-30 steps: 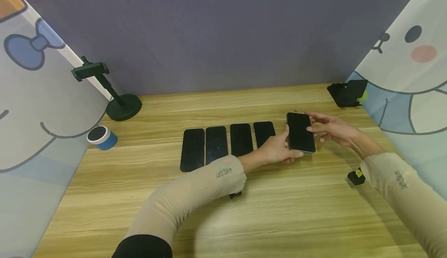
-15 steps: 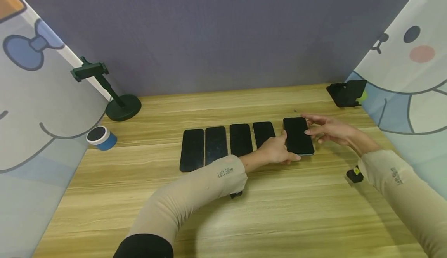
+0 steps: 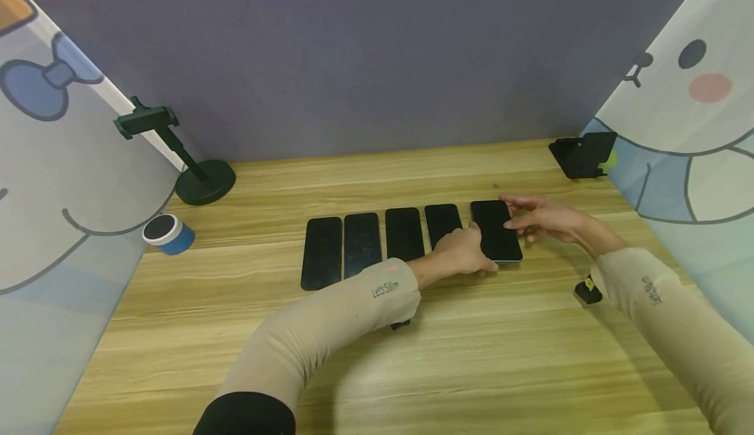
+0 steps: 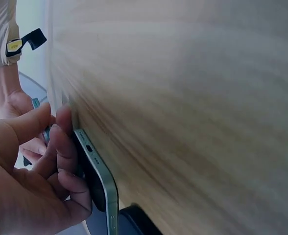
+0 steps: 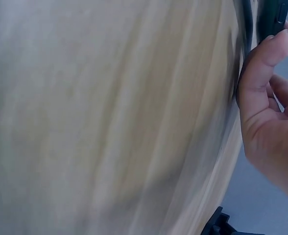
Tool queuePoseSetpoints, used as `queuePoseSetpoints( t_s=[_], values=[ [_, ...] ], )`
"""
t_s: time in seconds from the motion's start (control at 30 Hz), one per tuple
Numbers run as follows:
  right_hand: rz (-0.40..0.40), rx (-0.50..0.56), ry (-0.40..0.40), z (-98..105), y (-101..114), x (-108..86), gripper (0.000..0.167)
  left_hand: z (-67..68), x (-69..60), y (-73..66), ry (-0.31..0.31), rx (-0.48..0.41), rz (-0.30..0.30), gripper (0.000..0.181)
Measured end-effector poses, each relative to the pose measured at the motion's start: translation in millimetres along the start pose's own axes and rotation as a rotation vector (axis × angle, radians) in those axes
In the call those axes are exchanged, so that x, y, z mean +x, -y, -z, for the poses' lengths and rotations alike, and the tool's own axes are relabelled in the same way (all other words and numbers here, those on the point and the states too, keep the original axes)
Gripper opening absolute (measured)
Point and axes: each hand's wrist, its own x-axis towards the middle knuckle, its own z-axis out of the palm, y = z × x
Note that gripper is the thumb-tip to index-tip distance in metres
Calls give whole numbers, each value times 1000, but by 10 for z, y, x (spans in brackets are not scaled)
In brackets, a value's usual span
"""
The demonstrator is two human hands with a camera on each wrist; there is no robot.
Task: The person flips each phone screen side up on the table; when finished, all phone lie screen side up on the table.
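Observation:
A black-screened smartphone is at the right end of a row, held between both hands. My left hand grips its lower left side, with the thumb at the left edge and a finger by the bottom corner. From the right, my right hand pinches the upper right edge. Whether the phone's underside touches the table cannot be told. Several more smartphones lie face up to the left, partly covered by the left hand and sleeve. In the left wrist view, a phone with a pale green edge lies beside the curled fingers.
A dark green phone stand and a blue-and-white round tub stand at the left. A black folding stand sits at the back right corner. A grey partition rises behind the wooden table.
Both hands have brought the smartphone left and toward me, lowering it beside the others in the row. Its tilt has lessened. The other phones stay in place.

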Motion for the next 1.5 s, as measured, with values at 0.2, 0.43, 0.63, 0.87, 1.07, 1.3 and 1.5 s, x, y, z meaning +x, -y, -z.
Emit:
queuePoseSetpoints(
  t_s=[0.2,0.43,0.63,0.87,1.07,1.3,1.5],
  values=[
    [-21,-16,-13,-10,10,47,86,-2,16,-26,-19,64,10,87],
    [18,-130,-31,-23,73,74,84,11,43,-79,-38,168,35,96],
    [26,-177,-51,-33,62,90,82,1,4,-139,-12,278,45,99],
    [26,-181,-58,-29,38,80,81,51,-56,-155,-14,386,0,97],
    [25,-181,-44,-36,19,74,81,71,-107,-79,22,380,-63,93],
    [18,-181,-44,-39,10,63,82,37,-100,-7,-4,362,-133,92],
    [24,-215,-42,-46,21,63,83,-53,-47,-15,-58,454,-70,94]
  ],
)
